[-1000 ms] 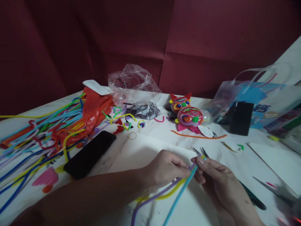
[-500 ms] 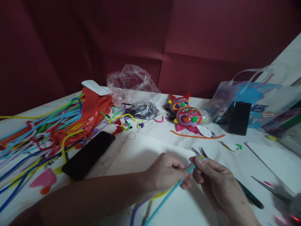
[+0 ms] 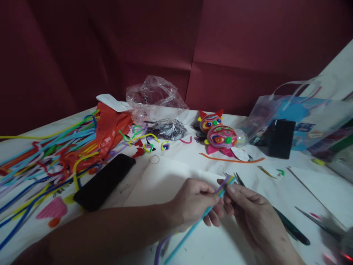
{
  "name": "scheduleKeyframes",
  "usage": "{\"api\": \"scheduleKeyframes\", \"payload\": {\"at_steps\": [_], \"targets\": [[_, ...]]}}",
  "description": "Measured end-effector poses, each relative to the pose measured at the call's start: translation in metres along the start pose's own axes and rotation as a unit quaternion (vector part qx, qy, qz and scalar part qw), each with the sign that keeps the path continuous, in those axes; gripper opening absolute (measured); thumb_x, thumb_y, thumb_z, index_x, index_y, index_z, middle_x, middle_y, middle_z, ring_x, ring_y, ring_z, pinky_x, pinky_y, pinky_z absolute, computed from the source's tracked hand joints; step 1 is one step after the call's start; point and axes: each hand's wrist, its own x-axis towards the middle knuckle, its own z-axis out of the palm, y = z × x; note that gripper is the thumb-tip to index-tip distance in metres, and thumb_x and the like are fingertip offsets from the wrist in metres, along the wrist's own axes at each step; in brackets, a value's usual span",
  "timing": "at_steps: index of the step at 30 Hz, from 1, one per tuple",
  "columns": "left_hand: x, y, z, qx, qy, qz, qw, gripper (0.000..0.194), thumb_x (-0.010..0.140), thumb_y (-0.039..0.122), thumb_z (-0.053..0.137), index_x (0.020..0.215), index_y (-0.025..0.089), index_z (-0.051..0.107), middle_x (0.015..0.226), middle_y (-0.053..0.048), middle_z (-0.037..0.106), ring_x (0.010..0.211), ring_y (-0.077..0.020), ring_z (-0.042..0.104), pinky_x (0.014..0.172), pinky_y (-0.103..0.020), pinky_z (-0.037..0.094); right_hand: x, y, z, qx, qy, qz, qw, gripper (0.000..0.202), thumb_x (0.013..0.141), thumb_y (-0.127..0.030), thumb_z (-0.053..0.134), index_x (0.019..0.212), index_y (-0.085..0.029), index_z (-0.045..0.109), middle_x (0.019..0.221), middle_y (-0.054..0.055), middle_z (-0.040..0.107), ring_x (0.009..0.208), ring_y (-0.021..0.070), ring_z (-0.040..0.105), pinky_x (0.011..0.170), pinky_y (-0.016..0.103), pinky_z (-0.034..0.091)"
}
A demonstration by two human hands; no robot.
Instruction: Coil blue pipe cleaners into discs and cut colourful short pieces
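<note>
My left hand point(image 3: 197, 198) is closed around several pipe cleaners point(image 3: 187, 235), coloured blue, purple and yellow, whose long ends trail down toward me. Their short ends lie side by side above the fingers. My right hand point(image 3: 245, 202) pinches the bundle close to those ends, its thumb on top. Part of the bundle is hidden inside the left fist. Beneath the right hand lie dark-handled pliers point(image 3: 293, 226), with the thin jaw tips showing beyond the fingers.
A black phone point(image 3: 106, 182) lies at left beside heaped pipe cleaners point(image 3: 55, 147). Two cat-faced ornaments point(image 3: 222, 137) sit behind, near an orange pipe cleaner point(image 3: 231, 159). Scissors point(image 3: 317, 221) lie at right. A clear bag point(image 3: 311, 114) stands behind a black device point(image 3: 281, 139).
The right fingers have slid slightly lower, exposing more of the bundle's tips, which tilt more upright. The trailing blue strand has shifted a little.
</note>
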Motion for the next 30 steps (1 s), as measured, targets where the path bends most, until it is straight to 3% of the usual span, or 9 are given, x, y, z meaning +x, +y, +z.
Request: {"api": "scheduleKeyframes", "payload": {"at_steps": [12, 22, 30], "targets": [[-0.0030, 0.0051, 0.0008, 0.056, -0.001, 0.000, 0.998, 0.011, 0.068, 0.018, 0.046, 0.062, 0.012, 0.054, 0.047, 0.003, 0.049, 0.033, -0.0026, 0.031, 0.035, -0.019, 0.020, 0.0010, 0.0057, -0.0037, -0.023, 0.035, -0.019, 0.999, 0.031, 0.067, -0.034, 0.073, 0.047, -0.014, 0.060, 0.049, 0.001, 0.052, 0.052, 0.0104, 0.044, 0.049, 0.019, 0.035], [-0.0014, -0.0016, 0.0017, 0.022, 0.006, 0.013, 1.000, 0.016, 0.071, 0.028, 0.050, 0.061, 0.014, 0.049, 0.049, 0.004, 0.049, 0.033, -0.0025, 0.030, 0.035, -0.020, 0.017, 0.0017, 0.0026, -0.0001, -0.029, 0.076, -0.031, 0.996, 0.031, 0.060, -0.034, 0.077, 0.044, -0.014, 0.059, 0.043, 0.000, 0.048, 0.045, 0.0083, 0.039, 0.043, 0.018, 0.032], [-0.0016, -0.0020, 0.0004, 0.082, 0.006, 0.019, 0.996, 0.018, 0.069, 0.029, 0.052, 0.060, 0.014, 0.053, 0.049, 0.004, 0.049, 0.037, -0.0032, 0.032, 0.038, -0.021, 0.021, 0.0013, 0.0012, -0.0009, -0.041, 0.072, -0.034, 0.996, 0.030, 0.061, -0.035, 0.076, 0.046, -0.015, 0.060, 0.044, -0.001, 0.049, 0.047, 0.0087, 0.041, 0.045, 0.019, 0.033]]}}
